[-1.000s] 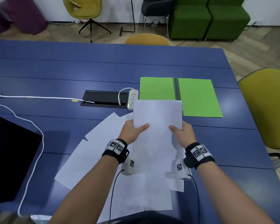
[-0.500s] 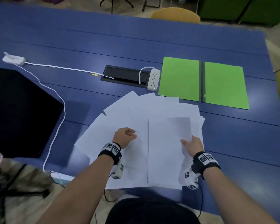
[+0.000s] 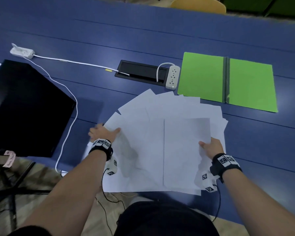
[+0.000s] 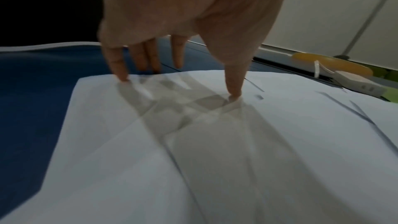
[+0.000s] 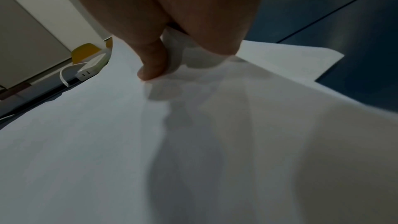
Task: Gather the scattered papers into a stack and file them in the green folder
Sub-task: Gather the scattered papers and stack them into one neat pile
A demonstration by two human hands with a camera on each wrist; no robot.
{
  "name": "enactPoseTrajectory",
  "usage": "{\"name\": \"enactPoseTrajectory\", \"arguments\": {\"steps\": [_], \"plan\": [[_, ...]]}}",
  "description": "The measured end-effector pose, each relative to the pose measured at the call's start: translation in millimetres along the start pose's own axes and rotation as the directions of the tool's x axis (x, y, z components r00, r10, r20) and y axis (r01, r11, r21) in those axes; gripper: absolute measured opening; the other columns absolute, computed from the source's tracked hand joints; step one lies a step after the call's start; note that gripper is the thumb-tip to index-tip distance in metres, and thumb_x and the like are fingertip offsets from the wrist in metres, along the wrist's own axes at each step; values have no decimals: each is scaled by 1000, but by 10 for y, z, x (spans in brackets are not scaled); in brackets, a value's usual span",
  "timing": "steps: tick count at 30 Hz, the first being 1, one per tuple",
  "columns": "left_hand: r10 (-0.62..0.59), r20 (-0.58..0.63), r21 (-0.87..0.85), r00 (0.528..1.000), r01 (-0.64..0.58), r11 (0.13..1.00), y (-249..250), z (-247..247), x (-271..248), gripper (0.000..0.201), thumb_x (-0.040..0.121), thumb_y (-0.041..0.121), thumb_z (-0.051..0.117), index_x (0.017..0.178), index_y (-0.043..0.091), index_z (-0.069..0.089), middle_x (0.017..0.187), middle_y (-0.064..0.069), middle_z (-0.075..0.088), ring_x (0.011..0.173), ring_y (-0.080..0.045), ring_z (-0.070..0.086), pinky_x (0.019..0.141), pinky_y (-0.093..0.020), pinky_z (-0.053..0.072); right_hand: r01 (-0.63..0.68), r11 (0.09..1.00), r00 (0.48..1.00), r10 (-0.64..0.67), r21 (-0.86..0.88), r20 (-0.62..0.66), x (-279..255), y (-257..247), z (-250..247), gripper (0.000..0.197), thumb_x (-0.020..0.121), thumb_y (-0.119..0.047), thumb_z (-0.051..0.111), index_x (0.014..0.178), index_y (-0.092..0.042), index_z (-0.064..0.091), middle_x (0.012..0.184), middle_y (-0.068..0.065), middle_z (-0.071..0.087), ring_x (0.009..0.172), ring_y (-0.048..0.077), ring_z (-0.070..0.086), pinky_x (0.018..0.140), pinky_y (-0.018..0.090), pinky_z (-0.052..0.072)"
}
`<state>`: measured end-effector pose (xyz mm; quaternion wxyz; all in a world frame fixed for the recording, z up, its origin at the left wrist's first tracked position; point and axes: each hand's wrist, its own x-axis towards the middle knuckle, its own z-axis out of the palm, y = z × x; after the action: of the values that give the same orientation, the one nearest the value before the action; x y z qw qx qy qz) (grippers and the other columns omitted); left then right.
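Observation:
Several white papers point(image 3: 153, 126) lie fanned out on the blue table point(image 3: 109, 31) in front of me. My left hand point(image 3: 103, 132) rests at the fan's left edge, with straight fingers point(image 4: 233, 83) touching the outer sheet point(image 4: 193, 142). My right hand point(image 3: 211, 147) pinches the top sheet point(image 3: 182, 150) at its right edge; the thumb point(image 5: 150, 64) lies on top and the other fingers are hidden under the paper point(image 5: 150, 142). The green folder point(image 3: 228, 80) lies open and flat at the back right, its near left corner next to the fan.
A white power strip point(image 3: 172, 77) and a black cable box point(image 3: 140, 72) sit left of the folder. A white cord point(image 3: 70, 92) runs to an adapter point(image 3: 21, 52). A black monitor point(image 3: 24, 108) lies at the left. The table's near edge is just under the papers.
The sheet held up in both hands a second ago now lies on the fan. My left hand let go and moved left to the fan's outer edge; my head tilted down.

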<state>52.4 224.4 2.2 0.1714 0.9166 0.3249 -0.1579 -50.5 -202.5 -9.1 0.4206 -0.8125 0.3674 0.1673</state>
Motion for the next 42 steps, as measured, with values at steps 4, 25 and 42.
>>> {"name": "enactPoseTrajectory", "arguments": {"steps": [4, 25, 42], "plan": [[-207, 4, 31, 978, 207, 978, 13, -31, -26, 111, 54, 74, 82, 131, 4, 42, 135, -21, 40, 125, -37, 41, 94, -48, 44, 16, 1000, 1000, -16, 20, 0, 41, -142, 94, 22, 90, -19, 67, 108, -6, 68, 101, 12, 69, 94, 32, 64, 85, 36, 51], [304, 374, -220, 876, -235, 947, 151, 68, 380, 44, 79, 42, 83, 112, 16, 67, 110, 6, 67, 103, -17, 62, 88, -29, 47, 42, 997, 994, -35, -66, 102, 67, -590, 591, 20, 91, -22, 67, 104, -8, 66, 96, 10, 67, 90, 31, 63, 81, 36, 50], [461, 294, -468, 837, -294, 833, 427, 192, 446, 54, 87, 43, 70, 58, 14, 34, 56, 6, 26, 57, -19, 27, 59, -29, 23, 42, 999, 993, -43, 11, 110, 54, -606, 565, 11, 91, -17, 68, 98, -9, 66, 95, 10, 67, 88, 29, 63, 81, 34, 49]]}}
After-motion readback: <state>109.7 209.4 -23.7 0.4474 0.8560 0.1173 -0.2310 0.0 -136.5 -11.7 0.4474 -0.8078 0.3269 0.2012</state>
